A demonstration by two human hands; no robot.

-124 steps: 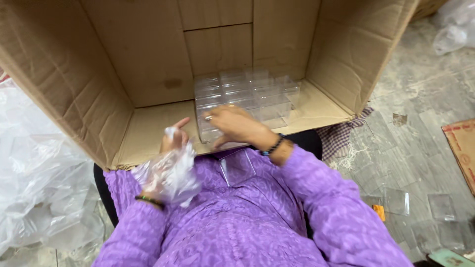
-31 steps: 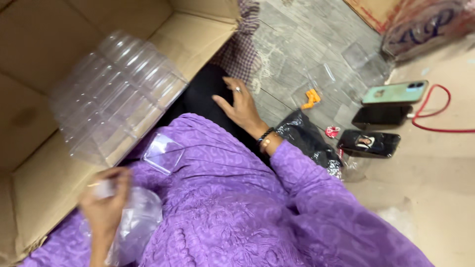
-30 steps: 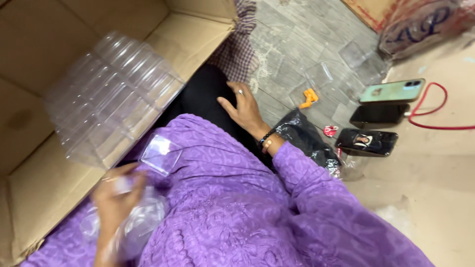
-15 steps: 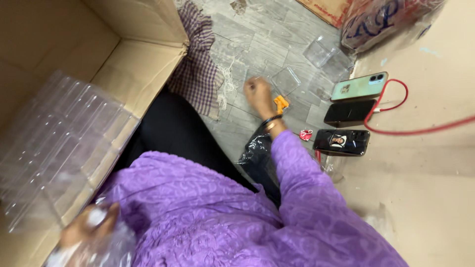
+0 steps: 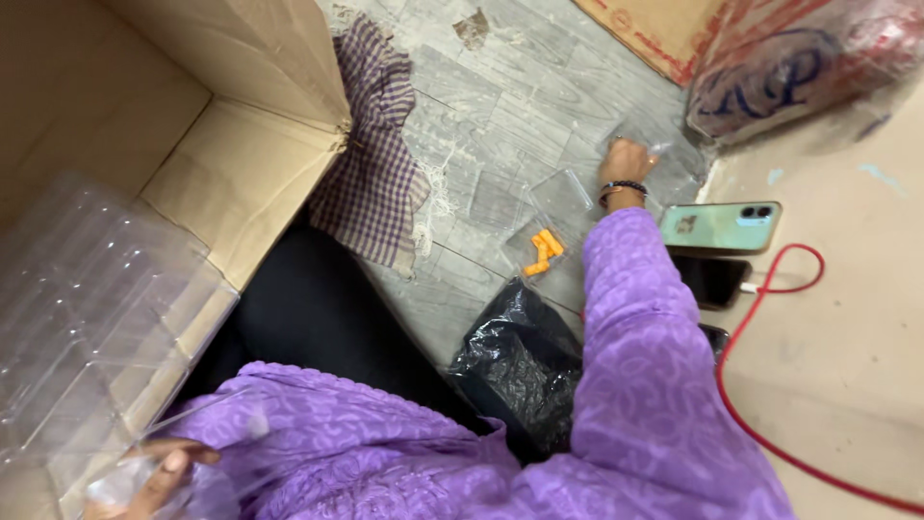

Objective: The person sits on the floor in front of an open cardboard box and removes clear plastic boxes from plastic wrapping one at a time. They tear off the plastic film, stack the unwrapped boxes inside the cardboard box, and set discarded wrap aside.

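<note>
Your right hand grasps a clear plastic box lying flat on the floor, just beyond the green phone; its long axis is unclear. Your left hand grips clear plastic wrap.

Purple crinkled sleeves, black trousers, a dark beaded wristband.

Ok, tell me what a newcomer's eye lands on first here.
First the purple sleeve stretched across the middle, its right hand reaching onto a clear plastic piece on the grey floor, near small orange pieces. At the left, a stack of clear plastic boxes sits in an open cardboard box, with the left hand holding clear plastic at the bottom edge. On the right, a green phone and a red cable.
</note>
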